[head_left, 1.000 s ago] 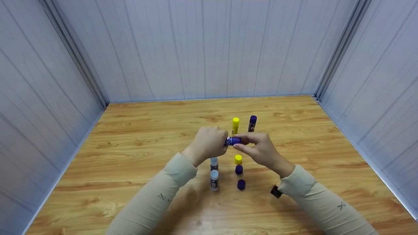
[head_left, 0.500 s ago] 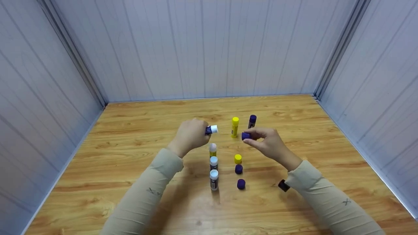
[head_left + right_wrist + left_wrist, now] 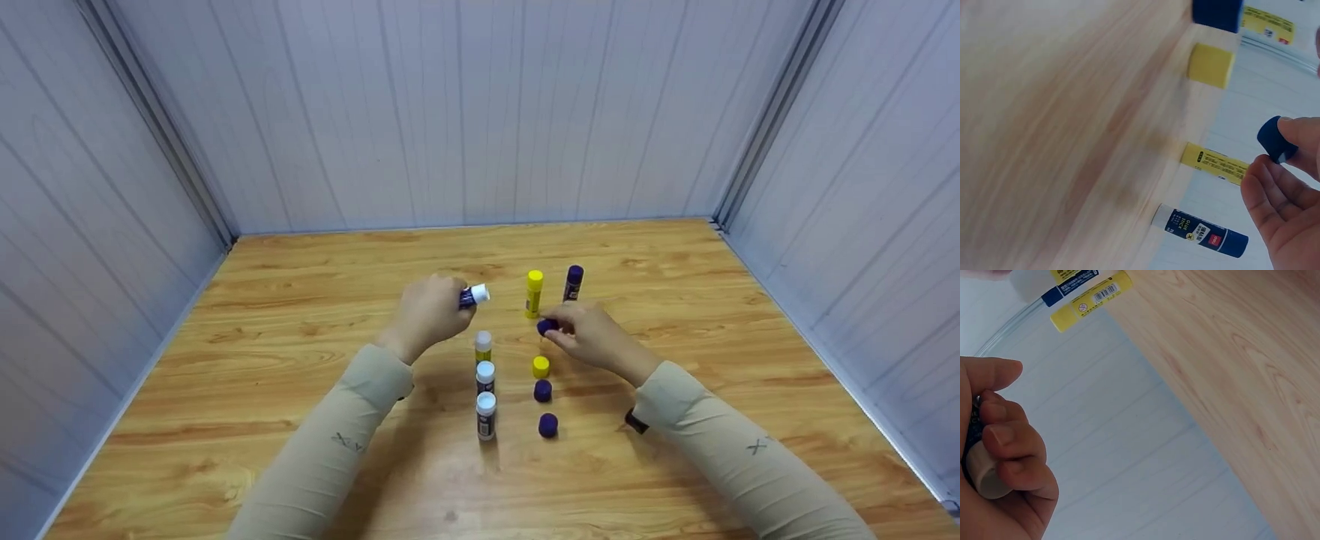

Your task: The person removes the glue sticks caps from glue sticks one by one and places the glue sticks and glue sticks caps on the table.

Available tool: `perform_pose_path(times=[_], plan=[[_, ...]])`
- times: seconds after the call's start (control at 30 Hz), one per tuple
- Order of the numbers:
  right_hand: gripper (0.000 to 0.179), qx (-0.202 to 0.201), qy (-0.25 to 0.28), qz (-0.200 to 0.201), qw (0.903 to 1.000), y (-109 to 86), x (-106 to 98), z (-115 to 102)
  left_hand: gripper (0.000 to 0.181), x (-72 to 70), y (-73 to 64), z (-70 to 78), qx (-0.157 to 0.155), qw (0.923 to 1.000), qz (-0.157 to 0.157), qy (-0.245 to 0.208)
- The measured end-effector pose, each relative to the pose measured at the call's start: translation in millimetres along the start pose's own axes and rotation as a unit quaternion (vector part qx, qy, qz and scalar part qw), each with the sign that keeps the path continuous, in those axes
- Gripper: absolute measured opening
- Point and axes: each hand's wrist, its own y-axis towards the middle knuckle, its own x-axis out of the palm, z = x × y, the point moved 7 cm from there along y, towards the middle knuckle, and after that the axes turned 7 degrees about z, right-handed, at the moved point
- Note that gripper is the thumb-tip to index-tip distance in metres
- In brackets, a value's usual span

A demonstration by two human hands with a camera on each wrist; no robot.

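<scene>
My left hand [image 3: 429,315] grips an uncapped dark blue glue stick [image 3: 468,298], its white end pointing right, above the table. In the left wrist view the fingers [image 3: 1016,439] curl round it. My right hand [image 3: 600,341] pinches a dark blue cap [image 3: 1275,138] between thumb and fingertips, just over the table behind a yellow cap [image 3: 541,367]. Two more dark blue caps, one middle cap [image 3: 542,391] and one front cap [image 3: 548,425], stand in line with it. Left of them stand three uncapped glue sticks, the nearest a white-topped stick [image 3: 486,416].
Two capped glue sticks stand behind the right hand, a yellow one [image 3: 533,294] and a dark blue one [image 3: 574,283]. The wooden table [image 3: 315,300] is bounded by a white panelled back wall [image 3: 480,112] and side walls.
The dark blue cap has come off the glue stick. My left hand moved left and slightly back with the stick; my right hand then lowered the cap towards the row of caps.
</scene>
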Motion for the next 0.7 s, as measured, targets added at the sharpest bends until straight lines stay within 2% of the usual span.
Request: perform_pose_path(times=[0.1,0.23,0.4,0.53,0.7], plan=[[0.03,0.01,-0.013,-0.036,0.9992,2.4,8.1,0.8,0.026,2.3,-2.0,-0.7,-0.006,0.9998,0.002,-0.021],[0.027,0.046,-0.023,-0.068,0.9963,5.2,14.6,4.3,0.019,4.8,-3.7,0.1,-0.016,0.9993,0.0,-0.032],[0.025,0.07,-0.03,-0.094,0.9926,11.1,21.6,7.5,0.024,5.2,-3.3,-0.4,-0.032,0.9979,0.006,-0.056],[0.03,0.052,-0.044,-0.115,0.991,15.2,28.6,7.7,0.03,6.2,-3.4,-3.3,-0.055,0.9925,0.009,-0.109],[0.017,-0.004,-0.086,-0.124,0.9886,18.8,35.2,5.6,0.034,11.9,-4.6,-6.1,-0.086,0.9759,-0.017,-0.2]])
